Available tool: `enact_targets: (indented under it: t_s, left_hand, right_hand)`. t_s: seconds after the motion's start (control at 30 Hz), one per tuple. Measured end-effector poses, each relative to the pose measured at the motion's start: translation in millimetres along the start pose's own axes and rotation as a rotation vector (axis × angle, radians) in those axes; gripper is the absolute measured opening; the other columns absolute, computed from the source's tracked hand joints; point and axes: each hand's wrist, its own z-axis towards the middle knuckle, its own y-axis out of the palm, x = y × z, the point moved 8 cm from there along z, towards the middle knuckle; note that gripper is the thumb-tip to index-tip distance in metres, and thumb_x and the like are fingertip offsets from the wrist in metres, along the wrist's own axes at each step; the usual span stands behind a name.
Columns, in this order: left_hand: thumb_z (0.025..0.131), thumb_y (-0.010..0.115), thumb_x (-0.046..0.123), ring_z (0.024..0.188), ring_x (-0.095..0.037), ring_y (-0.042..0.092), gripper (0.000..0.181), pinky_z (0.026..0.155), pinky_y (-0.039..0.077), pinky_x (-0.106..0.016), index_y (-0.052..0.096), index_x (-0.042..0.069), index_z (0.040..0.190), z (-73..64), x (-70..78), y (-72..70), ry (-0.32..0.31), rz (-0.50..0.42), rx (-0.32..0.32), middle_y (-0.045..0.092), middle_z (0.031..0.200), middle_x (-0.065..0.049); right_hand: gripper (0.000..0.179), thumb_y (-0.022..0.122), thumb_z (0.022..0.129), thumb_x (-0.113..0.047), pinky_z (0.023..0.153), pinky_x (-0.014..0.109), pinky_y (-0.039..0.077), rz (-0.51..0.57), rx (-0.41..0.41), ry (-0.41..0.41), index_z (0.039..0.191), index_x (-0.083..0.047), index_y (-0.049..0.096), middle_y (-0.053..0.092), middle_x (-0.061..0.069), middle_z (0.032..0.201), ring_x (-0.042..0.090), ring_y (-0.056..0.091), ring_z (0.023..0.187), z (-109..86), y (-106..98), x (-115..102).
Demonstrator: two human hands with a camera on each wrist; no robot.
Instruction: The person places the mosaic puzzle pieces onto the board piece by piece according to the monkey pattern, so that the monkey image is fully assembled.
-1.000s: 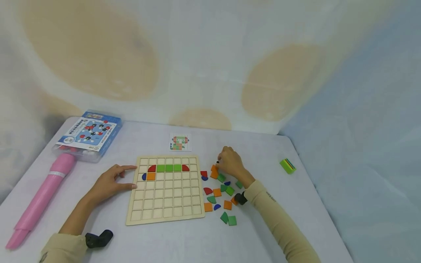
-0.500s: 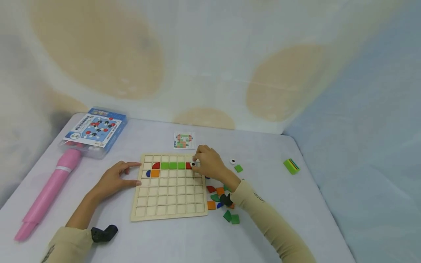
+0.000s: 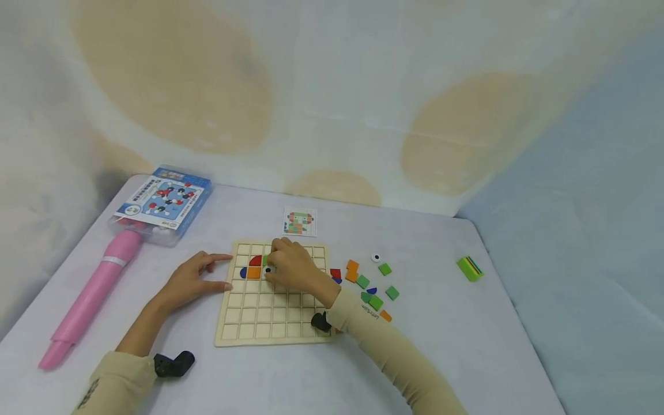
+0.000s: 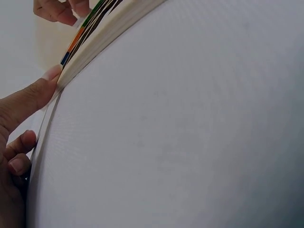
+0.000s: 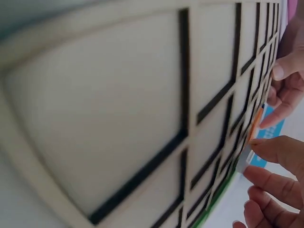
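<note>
A wooden grid board (image 3: 275, 340) lies on the table. My right hand (image 3: 297, 266) is over its upper part, pinching a white tile with a black eye dot (image 3: 268, 270) between thumb and fingertips. In the right wrist view that tile (image 5: 245, 159) shows edge-on, right at the grid beside the orange tile (image 5: 255, 126). In the head view a red quarter-round tile (image 3: 256, 261), an orange square tile (image 3: 253, 272) and a blue half-round tile (image 3: 243, 272) sit in cells left of the hand, which hides part of the green row. My left hand (image 3: 189, 278) touches the board's left edge with thumb and index finger.
Loose coloured tiles (image 3: 362, 281) lie right of the board, near a second eye tile (image 3: 376, 257). A pattern card (image 3: 300, 222) lies behind the board. Farther left are a boxed kit (image 3: 168, 202) and a pink baton-like thing (image 3: 93, 294); a small green block (image 3: 469, 268) lies far right.
My right hand picked an eye tile from the loose pieces and carried it left over the board, to beside the orange tile. My left hand stays at the board's edge. The head view shifted slightly.
</note>
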Motion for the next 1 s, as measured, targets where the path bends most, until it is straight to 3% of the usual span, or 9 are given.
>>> enact_targets:
  t_s: [0.2,0.47,0.6,0.73,0.87,1.0]
  left_hand:
    - [0.075,0.084,0.044,0.089,-0.021,0.042,0.070,0.074,0.032,-0.037,0.061,0.018,0.136,1.1,1.1,1.3,0.001,0.000,0.000,0.044,0.095,-0.006]
    - [0.076,0.084,0.044,0.089,-0.021,0.042,0.070,0.073,0.032,-0.037,0.060,0.017,0.136,-0.2,4.2,-1.8,-0.003,0.009,-0.006,0.044,0.094,-0.006]
    - [0.076,0.084,0.043,0.088,-0.022,0.042,0.070,0.073,0.031,-0.038,0.060,0.016,0.136,-1.4,3.3,-0.6,-0.013,0.015,-0.002,0.044,0.094,-0.006]
    - [0.076,0.084,0.043,0.089,-0.022,0.042,0.070,0.073,0.031,-0.038,0.060,0.016,0.136,-1.2,4.2,1.5,-0.022,0.013,-0.010,0.043,0.095,-0.007]
    - [0.075,0.084,0.044,0.090,-0.022,0.042,0.072,0.073,0.031,-0.038,0.060,0.016,0.137,-1.2,5.4,1.7,-0.028,0.022,-0.017,0.044,0.095,-0.006]
    - [0.076,0.083,0.047,0.090,-0.023,0.042,0.073,0.072,0.031,-0.038,0.059,0.016,0.137,-2.4,4.4,-0.9,-0.038,0.034,-0.016,0.043,0.096,-0.006]
  right_hand:
    - [0.020,0.072,0.091,-0.036,0.076,0.022,0.042,-0.031,-0.031,0.026,0.102,-0.021,0.080,0.060,-0.002,0.106,0.013,0.053,0.096,1.7,6.4,0.0]
    - [0.019,0.073,0.090,-0.037,0.069,0.018,0.040,0.046,0.019,0.067,0.092,-0.019,0.079,0.061,-0.002,0.098,0.012,0.052,0.086,2.5,6.3,1.8]
    - [0.022,0.072,0.089,-0.041,0.066,0.018,0.037,0.030,0.043,0.071,0.088,-0.019,0.076,0.060,-0.003,0.093,0.011,0.049,0.081,2.4,7.8,0.9]
    - [0.029,0.071,0.089,-0.045,0.068,0.020,0.038,0.013,0.036,0.072,0.097,-0.018,0.076,0.059,-0.003,0.097,0.012,0.050,0.085,-3.5,2.1,4.1]
    - [0.033,0.073,0.089,-0.042,0.070,0.022,0.041,0.061,0.049,0.103,0.109,-0.016,0.076,0.059,0.000,0.101,0.014,0.050,0.089,-20.4,-15.3,21.1]
    - [0.028,0.076,0.088,-0.033,0.073,0.026,0.044,0.078,0.089,0.161,0.108,-0.014,0.077,0.059,0.003,0.101,0.017,0.050,0.091,-45.5,-29.3,57.4]
